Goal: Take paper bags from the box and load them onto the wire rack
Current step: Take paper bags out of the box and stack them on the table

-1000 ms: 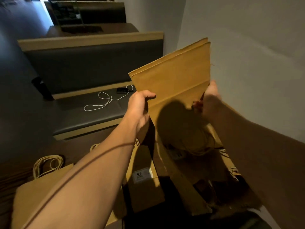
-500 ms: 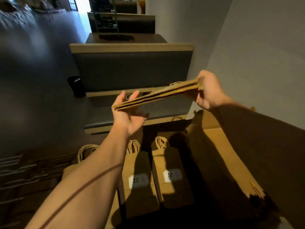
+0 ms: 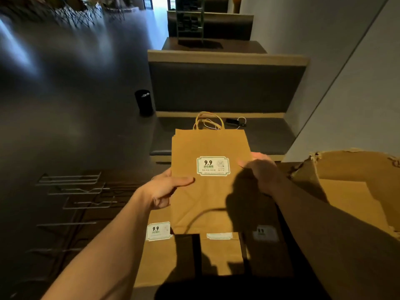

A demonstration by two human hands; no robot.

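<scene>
I hold a flat stack of brown paper bags (image 3: pixel 207 148) face up in front of me, its white "9.9" label showing and its twine handles pointing away. My left hand (image 3: pixel 166 187) grips the stack's left edge, thumb on top and fingers underneath. My right hand (image 3: pixel 259 174) pinches the right edge. Below the stack, more labelled bags (image 3: pixel 158 252) lie side by side. The torn cardboard box (image 3: pixel 350 187) stands open at the right. The wire rack (image 3: pixel 75 191) lies on the dark surface to the left, its prongs bare.
A padded bench (image 3: pixel 266 135) with a white cable and a small dark device runs behind the bags. A black cylinder (image 3: pixel 143 102) stands on the floor at the bench's left end. A white wall rises at the right.
The stack was lifted out of the box upright, tipped edge-on, and now lies flat with the label up. The view has swung left from the box to the laid-out bags and rack.
</scene>
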